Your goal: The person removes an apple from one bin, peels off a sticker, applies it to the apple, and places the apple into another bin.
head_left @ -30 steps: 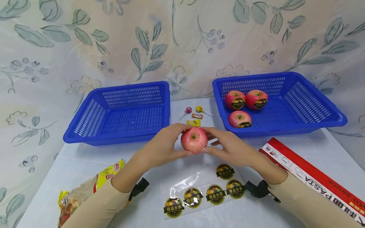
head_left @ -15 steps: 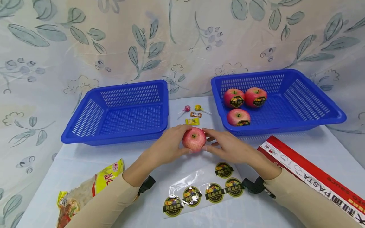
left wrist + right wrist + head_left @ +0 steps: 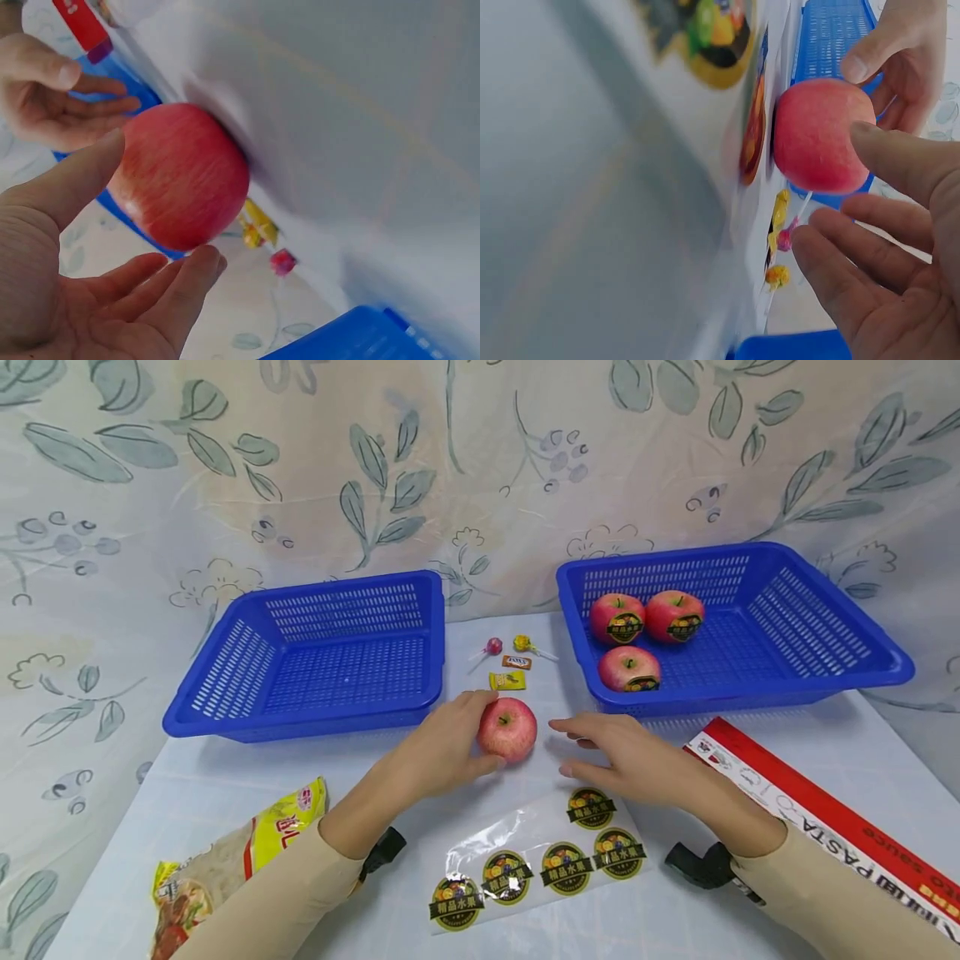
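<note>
A red apple [image 3: 507, 730] stands on the white table, stem up. My left hand [image 3: 442, 745] curves round its left side, thumb in front and fingers behind; in the left wrist view thumb and fingertips meet the apple [image 3: 184, 176]. To the right of the apple, my right hand [image 3: 630, 760] is apart from it, with loosely extended fingers and nothing in them. The right wrist view has the apple [image 3: 821, 135] beyond the right hand's parted thumb and fingers. In front of both hands lies a clear sheet [image 3: 517, 843] with several round black-and-gold stickers [image 3: 566, 868].
Three stickered apples [image 3: 630, 669] sit in the right blue basket [image 3: 757, 697]. Another blue basket [image 3: 300, 727] stands at left. Two lollipops [image 3: 492, 647] and two small wrapped candies [image 3: 507, 681] lie between them. A yellow-ended food bag [image 3: 240, 860] and a red pasta box [image 3: 825, 818] flank the sheet.
My right hand has let go of the apple and drawn back to the right. The apple came down a little between the hands, and my left hand stays beside it.
</note>
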`<state>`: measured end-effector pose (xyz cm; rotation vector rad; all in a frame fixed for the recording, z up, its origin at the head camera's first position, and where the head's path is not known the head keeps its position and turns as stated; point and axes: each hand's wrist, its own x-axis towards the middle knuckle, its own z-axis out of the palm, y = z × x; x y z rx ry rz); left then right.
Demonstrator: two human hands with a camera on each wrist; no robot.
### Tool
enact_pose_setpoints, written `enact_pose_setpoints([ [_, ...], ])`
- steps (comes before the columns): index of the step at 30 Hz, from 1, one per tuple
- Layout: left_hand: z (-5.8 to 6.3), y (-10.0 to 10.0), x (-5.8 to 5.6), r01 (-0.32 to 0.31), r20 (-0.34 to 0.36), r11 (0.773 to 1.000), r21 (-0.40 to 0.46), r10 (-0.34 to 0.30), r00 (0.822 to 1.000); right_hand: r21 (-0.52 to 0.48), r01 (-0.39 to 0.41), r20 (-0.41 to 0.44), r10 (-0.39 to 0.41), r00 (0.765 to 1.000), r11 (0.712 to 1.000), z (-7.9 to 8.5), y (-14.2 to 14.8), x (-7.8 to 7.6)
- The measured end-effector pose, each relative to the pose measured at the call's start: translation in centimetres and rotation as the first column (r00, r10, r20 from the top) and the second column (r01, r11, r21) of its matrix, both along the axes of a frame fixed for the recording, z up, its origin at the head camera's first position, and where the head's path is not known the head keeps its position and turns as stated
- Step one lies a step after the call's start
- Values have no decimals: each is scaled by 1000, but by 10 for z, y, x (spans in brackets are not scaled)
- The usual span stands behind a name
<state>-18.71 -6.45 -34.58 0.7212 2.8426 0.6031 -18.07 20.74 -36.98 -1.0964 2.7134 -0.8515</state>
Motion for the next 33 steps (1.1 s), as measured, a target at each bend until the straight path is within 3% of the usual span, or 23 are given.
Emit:
enact_pose_setpoints([
  [5,6,0,9,-10,-55,1000,-3,10,998,7,-11,-15,12,1000,1000,0,13,5],
  [8,9,2,17,48,-161,998,30,-42,986,-5,-26,-4,26,1000,1000,0,21,7],
  [10,9,4,24,105,-194,994,39,-96,976,-14,-39,3,39,999,999,-1,26,9],
  [12,10,9,31,167,-159,986,25,-161,974,-19,-55,6,56,998,998,-4,29,10],
  [14,11,14,36,217,-62,976,-8,-217,974,-11,-67,16,67,998,998,-7,31,11],
  [16,11,21,39,258,33,965,-48,-256,966,4,-82,27,82,996,997,-9,31,12],
  [19,7,30,41,300,90,946,-125,-290,953,19,-104,43,103,994,994,-13,28,12],
  [25,-7,40,41,325,90,922,-209,-312,946,13,-136,87,134,987,991,-15,25,13],
  [33,-15,50,39,328,50,909,-257,-326,944,32,-108,103,105,989,994,-16,20,16],
])
